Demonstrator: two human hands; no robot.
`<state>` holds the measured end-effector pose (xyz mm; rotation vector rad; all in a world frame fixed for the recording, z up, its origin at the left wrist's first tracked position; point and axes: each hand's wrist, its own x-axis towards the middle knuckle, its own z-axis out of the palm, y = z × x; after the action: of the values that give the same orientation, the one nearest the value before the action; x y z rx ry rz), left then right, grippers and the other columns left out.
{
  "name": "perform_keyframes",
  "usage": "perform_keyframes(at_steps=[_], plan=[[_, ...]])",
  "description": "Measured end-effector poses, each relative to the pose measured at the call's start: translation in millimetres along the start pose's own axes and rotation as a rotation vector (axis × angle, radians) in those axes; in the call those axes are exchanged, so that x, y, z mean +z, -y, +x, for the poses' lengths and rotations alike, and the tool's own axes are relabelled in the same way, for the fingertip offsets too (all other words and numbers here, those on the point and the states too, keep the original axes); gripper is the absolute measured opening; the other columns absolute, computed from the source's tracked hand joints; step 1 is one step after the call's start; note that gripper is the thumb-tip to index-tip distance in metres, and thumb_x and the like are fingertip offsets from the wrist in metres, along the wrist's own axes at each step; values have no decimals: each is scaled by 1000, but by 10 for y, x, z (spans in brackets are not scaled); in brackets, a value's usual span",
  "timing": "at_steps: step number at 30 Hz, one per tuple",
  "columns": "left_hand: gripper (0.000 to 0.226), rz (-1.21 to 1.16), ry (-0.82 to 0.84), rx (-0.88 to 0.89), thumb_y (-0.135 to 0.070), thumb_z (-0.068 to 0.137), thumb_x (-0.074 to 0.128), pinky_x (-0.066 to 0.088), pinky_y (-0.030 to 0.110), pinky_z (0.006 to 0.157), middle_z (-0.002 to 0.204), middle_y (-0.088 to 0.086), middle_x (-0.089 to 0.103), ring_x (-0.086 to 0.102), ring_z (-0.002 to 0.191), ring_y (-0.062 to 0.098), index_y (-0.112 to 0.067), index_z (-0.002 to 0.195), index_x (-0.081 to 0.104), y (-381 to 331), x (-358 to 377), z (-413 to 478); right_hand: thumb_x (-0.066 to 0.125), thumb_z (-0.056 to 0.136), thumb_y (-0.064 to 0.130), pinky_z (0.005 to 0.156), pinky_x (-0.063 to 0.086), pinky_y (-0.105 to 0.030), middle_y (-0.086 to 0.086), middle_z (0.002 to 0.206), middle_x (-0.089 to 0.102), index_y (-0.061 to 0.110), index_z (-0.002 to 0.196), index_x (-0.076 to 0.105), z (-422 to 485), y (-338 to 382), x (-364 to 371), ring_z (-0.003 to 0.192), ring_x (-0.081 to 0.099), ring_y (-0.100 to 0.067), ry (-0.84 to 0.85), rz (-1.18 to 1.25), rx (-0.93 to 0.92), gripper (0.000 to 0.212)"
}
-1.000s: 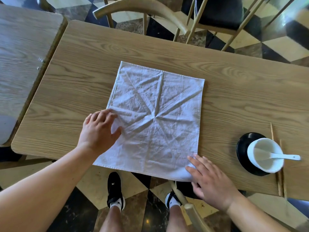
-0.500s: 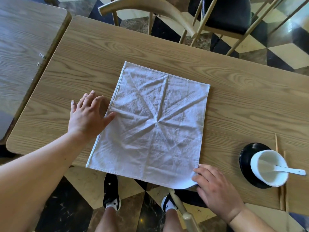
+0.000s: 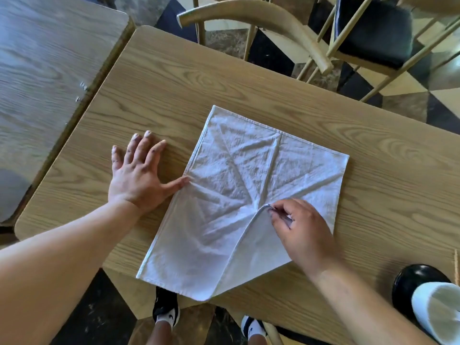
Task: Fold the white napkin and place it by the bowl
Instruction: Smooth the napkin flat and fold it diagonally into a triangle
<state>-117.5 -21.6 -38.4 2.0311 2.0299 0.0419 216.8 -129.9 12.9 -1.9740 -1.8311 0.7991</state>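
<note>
Right hand [image 3: 302,227] is pinching the napkin's [image 3: 239,195] near-right corner, bringing it to the middle for the first fold. Left hand [image 3: 139,174] lies flat, fingers spread, thumb probably pinning the left edge. Bowl [image 3: 439,312] sits well apart, near right.

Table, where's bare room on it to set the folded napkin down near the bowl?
Bare wood lies between the napkin's right edge and the white bowl on its black saucer, beyond the right hand. The table's far strip is bare too. Left of the napkin the left hand lies flat. The bowl's near corner is crowded.
</note>
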Motion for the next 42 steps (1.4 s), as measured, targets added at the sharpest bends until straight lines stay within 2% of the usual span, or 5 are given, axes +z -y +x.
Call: perform_keyframes(at_steps=[17, 25, 33, 37, 42], plan=[[113, 1, 4, 15, -102, 70, 36, 5, 64, 128, 174, 1, 21, 3, 163, 21, -31, 157, 41, 85, 75, 127, 59, 101, 30, 66, 43, -36, 4, 82, 64, 20, 96, 69, 2490, 878, 242, 80, 59, -25, 69, -24, -51, 15], [95, 0, -18, 38, -90, 84, 30, 7, 66, 127, 173, 5, 27, 13, 162, 27, -29, 156, 44, 99, 102, 129, 57, 102, 35, 70, 46, -37, 2, 92, 70, 20, 98, 66, 2780, 1030, 425, 88, 62, -29, 166, -188, -62, 18], [102, -10, -18, 36, -95, 77, 39, 7, 65, 127, 173, 4, 26, 10, 163, 24, -30, 156, 45, 115, 99, 129, 59, 102, 34, 76, 45, -43, -4, 91, 63, 14, 97, 61, 2726, 931, 607, 91, 59, -36, -34, -207, -171, 20], [106, -3, 0, 18, -94, 72, 46, 6, 64, 128, 174, 1, 23, 4, 163, 21, -31, 157, 43, 102, 90, 128, 57, 100, 26, 93, 46, -47, -14, 106, 66, 8, 111, 66, 2437, 904, 628, 99, 60, -39, -286, -177, -348, 23], [107, -11, 25, 18, -94, 71, 45, 3, 62, 128, 175, 0, 20, 0, 163, 18, -32, 157, 41, 8, 101, 91, 56, 101, 33, 121, 34, -53, -17, 148, 57, 7, 143, 58, 1465, 601, 777, 142, 48, -39, -51, -196, -486, 49]])
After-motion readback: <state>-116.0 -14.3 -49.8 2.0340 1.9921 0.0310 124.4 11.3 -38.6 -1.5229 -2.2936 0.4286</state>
